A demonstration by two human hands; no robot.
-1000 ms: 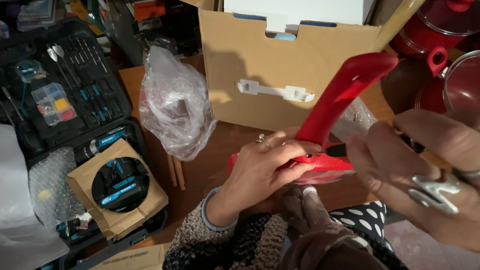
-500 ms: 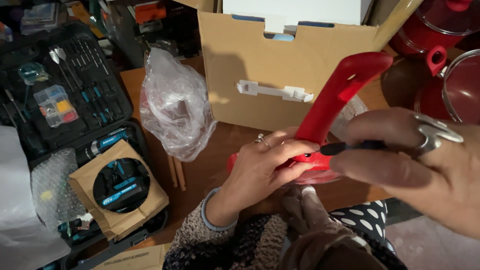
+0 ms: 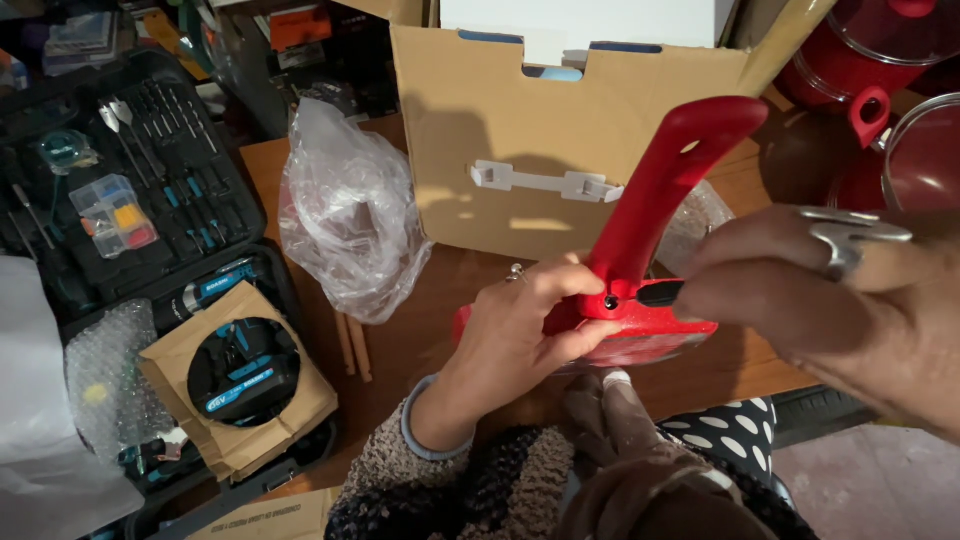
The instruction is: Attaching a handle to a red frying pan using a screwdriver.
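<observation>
Over wooden table (image 3: 430, 330), left hand (image 3: 520, 330) clasps base of red handle (image 3: 660, 200), steadying it. Right hand (image 3: 830, 290), since a moment ago, lowered, pinching black screwdriver (image 3: 660, 293) whose tip now meets screw hole (image 3: 610, 301). Driving looks underway.

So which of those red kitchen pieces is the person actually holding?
The long red handle at centre: the left hand grips its base while the right hand puts a dark tool to it. The red pots at upper right stand untouched.
</observation>
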